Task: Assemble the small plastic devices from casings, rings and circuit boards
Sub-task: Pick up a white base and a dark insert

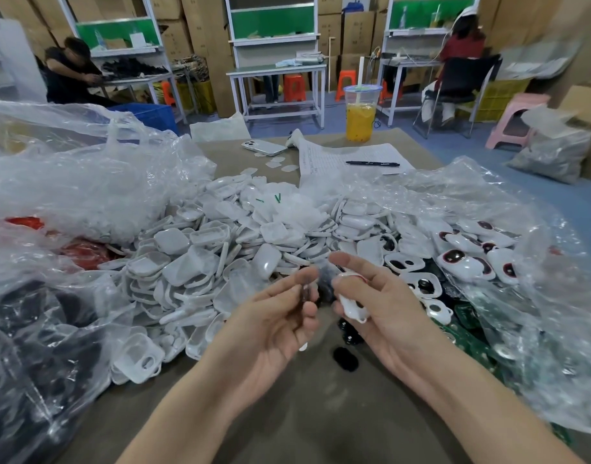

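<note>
Above the bare brown counter (pixel 304 413), close in front of the person, the left hand (pixel 274 319) pinches a small dark part (pixel 304 293) between thumb and fingertips. The part is too blurred to say whether it is a ring or a lens. Just beside it, the right hand (pixel 384 306) grips a white plastic casing (pixel 352 308) in its curled lower fingers, with the forefinger held straight above. Something red shows at the casing's top edge.

The two hands are near each other but apart, so this looks like the fitting step, with the dark part about to go into the casing. The next move likely calls for turning the casing's opening toward the left hand, lining the part up square and pressing it home without tilting it.

Below the hands, loose glossy black oval pieces (pixel 345 359) lie on the counter. A broad heap of white rounded-square casing shells (pixel 220 256) spreads to the left and behind. To the right lie white casings with dark red lenses (pixel 461 262), and nearer the edge dark green circuit boards (pixel 465 316). Crumpled clear plastic bags (pixel 86 182) surround the lot.
</note>
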The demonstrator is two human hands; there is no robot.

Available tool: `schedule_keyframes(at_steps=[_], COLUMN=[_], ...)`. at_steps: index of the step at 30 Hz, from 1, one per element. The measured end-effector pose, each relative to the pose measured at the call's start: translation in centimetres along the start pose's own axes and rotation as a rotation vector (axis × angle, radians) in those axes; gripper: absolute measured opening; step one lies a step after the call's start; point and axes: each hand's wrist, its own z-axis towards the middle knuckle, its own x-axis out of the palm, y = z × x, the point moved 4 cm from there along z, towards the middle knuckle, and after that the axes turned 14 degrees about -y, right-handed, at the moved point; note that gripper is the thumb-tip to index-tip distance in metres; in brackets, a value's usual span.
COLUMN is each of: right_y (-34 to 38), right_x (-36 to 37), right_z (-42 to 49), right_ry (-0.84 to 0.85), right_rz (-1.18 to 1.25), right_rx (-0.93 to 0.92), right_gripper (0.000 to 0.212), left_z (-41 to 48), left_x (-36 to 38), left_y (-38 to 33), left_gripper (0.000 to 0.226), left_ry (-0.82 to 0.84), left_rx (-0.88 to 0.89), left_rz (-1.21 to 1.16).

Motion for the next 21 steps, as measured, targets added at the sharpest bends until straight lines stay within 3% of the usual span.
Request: schedule_keyframes(at_steps=[3,7,15,21], right_y=[-0.29,-0.21,-0.37,-0.22], right_x=[0.24,0.43,0.48,0.19], right_z=[-0.36,-0.72,-0.69,-0.36], right_ry=[0.033,0.124,0.137,0.094], right_rz=[-0.126,-0.117,-0.018,0.007], right_rx=[-0.05,-0.055,-0.022,-0.009], right_gripper=[0.032,0.035,0.033,0.023], left_z=[-0.09,-0.13,-0.34,-0.11], left_x=[-0.23,-0.57,-0.53,-0.61], left_y=[-0.09,-0.42,-0.72,-0.84], left_gripper=[0.03,0.034,0.03,0.03], left_ry=[0.021,-0.035,-0.101,-0.14], left_rx=[-0.116,-0.149,-0.173,-0.07], left_rz=[-0.154,-0.264,-0.307,-0.212])
